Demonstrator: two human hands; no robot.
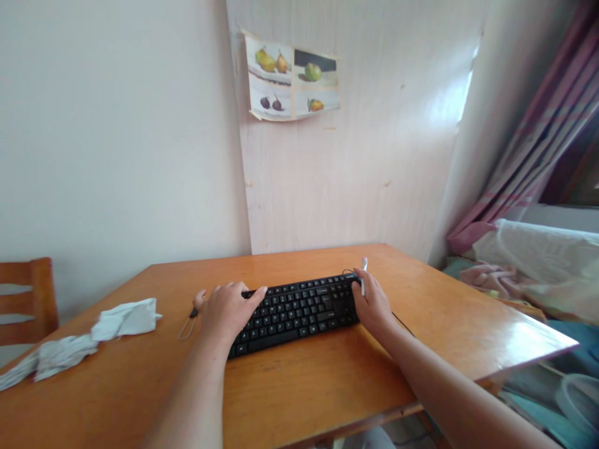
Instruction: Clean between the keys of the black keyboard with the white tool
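A black keyboard [299, 312] lies across the table, slightly tilted, between my two hands. My left hand [229, 312] grips its left end, thumb on top of the keys and fingers round the far edge. Beside those fingers, a small dark piece with a thin looped cord [188, 325] sticks out; what it belongs to is hidden. My right hand [372, 302] is closed on the keyboard's right end. A slim white stick with a pale purple tip [364, 264] stands up between its thumb and fingers. The keyboard's black cable [403, 324] shows past my right wrist.
The orange-brown wooden table [290, 399] has crumpled white cloths [124, 319] on its left side. A wooden chair [28, 299] stands at far left. Fruit pictures [292, 78] hang on the wall board. Bedding [538, 262] and a pink curtain [519, 143] are at right.
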